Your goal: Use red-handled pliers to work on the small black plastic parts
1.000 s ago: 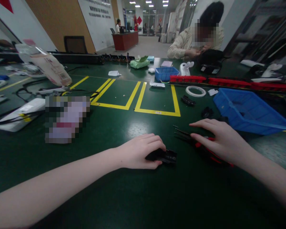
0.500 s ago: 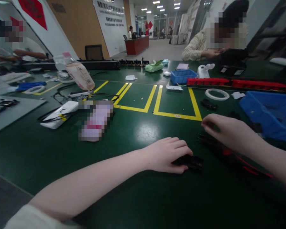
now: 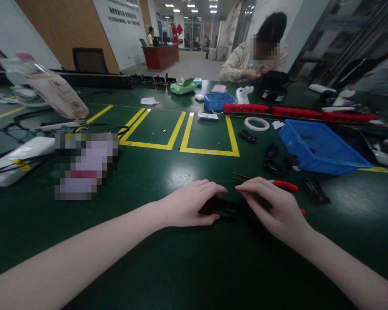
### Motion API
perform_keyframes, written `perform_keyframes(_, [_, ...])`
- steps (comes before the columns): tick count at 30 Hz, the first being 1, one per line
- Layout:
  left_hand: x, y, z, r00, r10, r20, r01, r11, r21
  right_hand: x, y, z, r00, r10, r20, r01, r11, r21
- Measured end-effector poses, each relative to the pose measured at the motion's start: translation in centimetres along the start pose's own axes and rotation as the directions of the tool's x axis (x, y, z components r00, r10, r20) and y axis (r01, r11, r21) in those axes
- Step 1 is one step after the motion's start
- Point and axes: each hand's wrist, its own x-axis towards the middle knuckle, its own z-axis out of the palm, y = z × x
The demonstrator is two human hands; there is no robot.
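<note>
My left hand (image 3: 190,206) lies low over the table with its fingers curled round a black plastic part (image 3: 228,209), whose right end sticks out past the thumb. Close by on the right, my right hand (image 3: 276,206) has its thumb and index fingertips nearly together in a pinch. Whatever is between those tips, if anything, is too small to make out. Behind the right hand lie pliers with red handles (image 3: 286,185), partly covered by it, their thin jaws pointing left. Several similar black parts, one of them a longer black part (image 3: 314,190), lie farther right.
A blue bin (image 3: 323,148) stands at the right, with a white tape ring (image 3: 256,124) left of it. Yellow tape (image 3: 210,152) marks the table. A phone (image 3: 89,165) and a tilted bottle (image 3: 56,92) are at the left. Across the table sits a person (image 3: 233,64).
The view has swung to the right. My right hand has come away from beside the bin toward the black part in my left hand. The pliers and black parts show more plainly.
</note>
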Motion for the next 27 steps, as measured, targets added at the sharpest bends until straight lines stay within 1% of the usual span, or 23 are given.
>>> perform_keyframes(3, [0.0,0.1,-0.1,0.999,-0.05,-0.005,0.049,0.997,-0.059,0.0,-0.1,0.6,1.0,-0.009,-0.026,0.009,0.999,0.032])
perform_keyframes(6, [0.0,0.3,-0.3,0.997,-0.073,0.005,0.073,0.995,-0.067,-0.1,-0.1,1.1,1.0,-0.027,0.001,0.027,0.998,0.063])
perform_keyframes(9, [0.0,0.5,-0.5,0.995,-0.095,0.03,0.096,0.993,-0.063,-0.2,-0.1,1.6,1.0,-0.019,0.023,0.017,0.997,0.072])
perform_keyframes(12, [0.1,0.5,-0.5,0.995,-0.095,0.038,0.098,0.993,-0.071,-0.2,-0.1,1.9,0.999,-0.022,0.042,0.019,0.997,0.072])
perform_keyframes(17, [0.0,0.5,-0.5,0.997,-0.074,0.02,0.076,0.994,-0.081,0.0,-0.2,2.2,0.997,-0.046,0.06,0.043,0.998,0.052])
perform_keyframes(24, [0.3,0.5,-0.5,0.993,-0.116,0.033,0.118,0.988,-0.099,-0.1,0.2,2.6,0.993,-0.097,0.071,0.096,0.995,0.02])
perform_keyframes(26, [0.3,0.6,-0.5,0.992,-0.116,0.043,0.119,0.988,-0.102,-0.1,0.4,2.5,0.992,-0.109,0.068,0.108,0.994,0.01])
perform_keyframes(27, [0.1,0.6,-0.6,0.994,-0.108,0.032,0.111,0.989,-0.099,-0.1,0.4,2.4,0.992,-0.11,0.061,0.11,0.994,0.004])
